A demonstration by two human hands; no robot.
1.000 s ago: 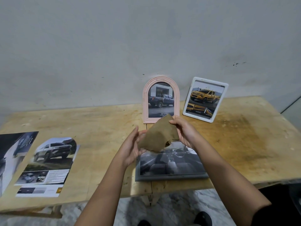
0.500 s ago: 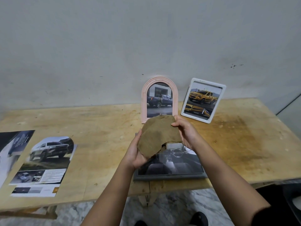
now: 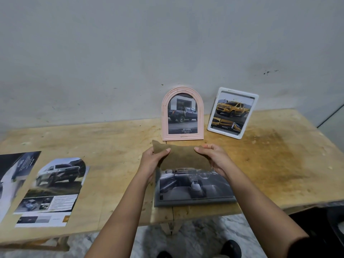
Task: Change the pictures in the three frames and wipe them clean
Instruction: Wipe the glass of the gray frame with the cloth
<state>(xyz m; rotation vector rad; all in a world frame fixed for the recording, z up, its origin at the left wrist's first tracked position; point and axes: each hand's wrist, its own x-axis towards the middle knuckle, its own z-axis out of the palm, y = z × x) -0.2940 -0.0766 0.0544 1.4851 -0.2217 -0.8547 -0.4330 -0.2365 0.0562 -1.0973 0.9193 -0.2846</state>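
light: dim, even | shadows: soft | edges: wide-angle bowed, left side blurred

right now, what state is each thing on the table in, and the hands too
brown cloth, stretched between both hands over the grey frame's far edge
left hand, grips the cloth's left end
right hand, grips its right end
grey frame, lying flat near the front edge, picture in
pink arched frame, upright by the wall, picture in
white frame, standing, tilted back, picture in
loose prints, lying flat at the left
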